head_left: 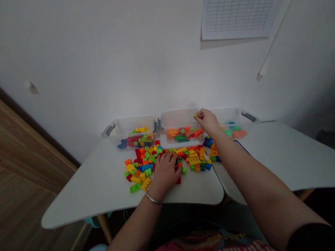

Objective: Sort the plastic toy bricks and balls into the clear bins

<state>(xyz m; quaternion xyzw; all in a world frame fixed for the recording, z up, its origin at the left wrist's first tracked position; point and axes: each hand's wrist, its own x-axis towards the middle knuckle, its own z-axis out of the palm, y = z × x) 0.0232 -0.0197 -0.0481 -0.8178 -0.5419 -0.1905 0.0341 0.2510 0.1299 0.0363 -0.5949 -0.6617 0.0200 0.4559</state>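
Observation:
My left hand (165, 173), with a bracelet at its wrist, lies over a heap of coloured building bricks (194, 160), fingers spread and touching them. Whatever is right under its fingertips is hidden. Higher up, my right hand (208, 122) pinches a small green toy brick (195, 116) between thumb and fingers, held above the middle clear plastic box (181, 117). Orange, green and red pieces lie inside that box. To its left, another clear box (128, 123) contains yellow, red, blue and green pieces.
A third clear box (222, 114) with rounded green and orange pieces stands at the right, partly behind my right forearm. All boxes are on white tables (84, 192) against the wall. A dark-edged flat object (242, 147) lies beside my right forearm. A printed grid sheet (240, 13) hangs above.

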